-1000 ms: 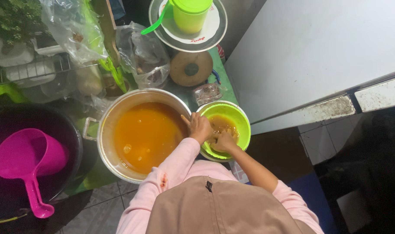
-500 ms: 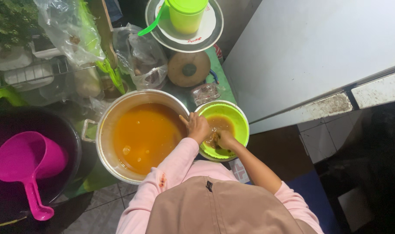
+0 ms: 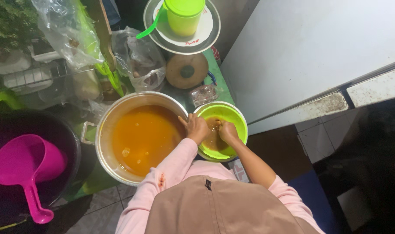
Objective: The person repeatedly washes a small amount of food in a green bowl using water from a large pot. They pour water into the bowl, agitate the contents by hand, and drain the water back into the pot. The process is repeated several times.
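Both hands work inside the green plastic bowl (image 3: 223, 113), beside the large metal pot (image 3: 119, 112) of orange broth. Left hand (image 3: 196, 128) and right hand (image 3: 227, 131) are clenched on wet brown pulp (image 3: 213, 139): soft, slippery, best squeezed in the palms.

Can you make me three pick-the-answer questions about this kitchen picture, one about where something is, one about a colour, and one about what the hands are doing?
1. Where is the big metal pot?
A. To the left of the green bowl
B. On top of the bowl
C. Inside the dark tub

2. What colour is the scoop in the dark tub?
A. Blue
B. Pink
C. White

3. What are the left hand and right hand doing?
A. Lifting the scoop
B. Resting in the bowl
C. Holding the lidded jug

Answers: 1 A, the pot stands beside the bowl. 2 B, it is bright pink. 3 B, both hands are in the bowl.
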